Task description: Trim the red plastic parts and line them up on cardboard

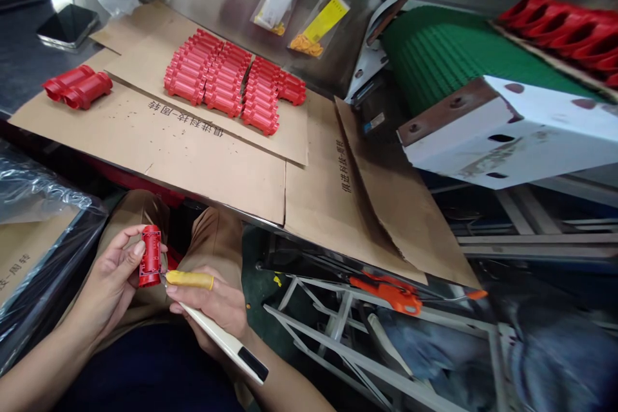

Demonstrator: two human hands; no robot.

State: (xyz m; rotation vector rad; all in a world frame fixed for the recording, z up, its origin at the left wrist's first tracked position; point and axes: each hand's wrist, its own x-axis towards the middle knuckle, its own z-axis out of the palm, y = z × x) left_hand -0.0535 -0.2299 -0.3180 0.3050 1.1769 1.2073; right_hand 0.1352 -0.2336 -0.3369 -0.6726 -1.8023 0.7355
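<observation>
My left hand [118, 273] holds a red plastic cylindrical part [151, 254] upright above my lap, the thumb on its side. Closed round a white-handled tool [219, 335] with a black end is my right hand [215, 302]. A yellow cover [190, 279] wraps one of its fingers. The tool's thin tip meets the lower right edge of the red part; the exact contact is too small to make out. Rows of similar red parts [224, 80] lie on cardboard [217, 161] on the table, and a pair of red parts [87, 90] lies at the left.
A phone [67, 26] lies at the back left. Bags with yellow pieces [309, 45] rest behind the rows. At the right stands a green conveyor [449, 58] carrying more red parts [570, 32]. An orange tool [391, 295] sits below the table edge. A plastic-lined box [43, 244] is at the left.
</observation>
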